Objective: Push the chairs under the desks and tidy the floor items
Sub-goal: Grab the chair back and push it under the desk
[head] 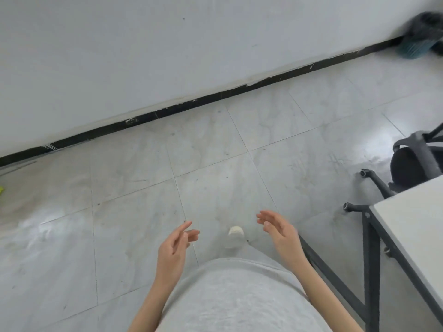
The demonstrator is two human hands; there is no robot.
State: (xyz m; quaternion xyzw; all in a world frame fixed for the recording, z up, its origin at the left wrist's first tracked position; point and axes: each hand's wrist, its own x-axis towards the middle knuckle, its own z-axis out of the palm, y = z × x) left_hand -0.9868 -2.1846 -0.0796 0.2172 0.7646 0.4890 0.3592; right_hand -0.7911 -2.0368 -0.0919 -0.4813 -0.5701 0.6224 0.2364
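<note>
Left hand (173, 248) and right hand (280, 230) both out front, fingers relaxed, empty. Chair (405, 168) beside counter (412, 226), not tucked under. Bin (423, 35) by wall.

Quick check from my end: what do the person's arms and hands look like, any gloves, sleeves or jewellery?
Both arms are bare from the bottom edge of the picture up to the fingers, with no sleeves showing. The left hand and the right hand wear no gloves, and no rings, watch or bracelet are visible. The only clothing in view is a light grey garment over the body between the arms.
</note>
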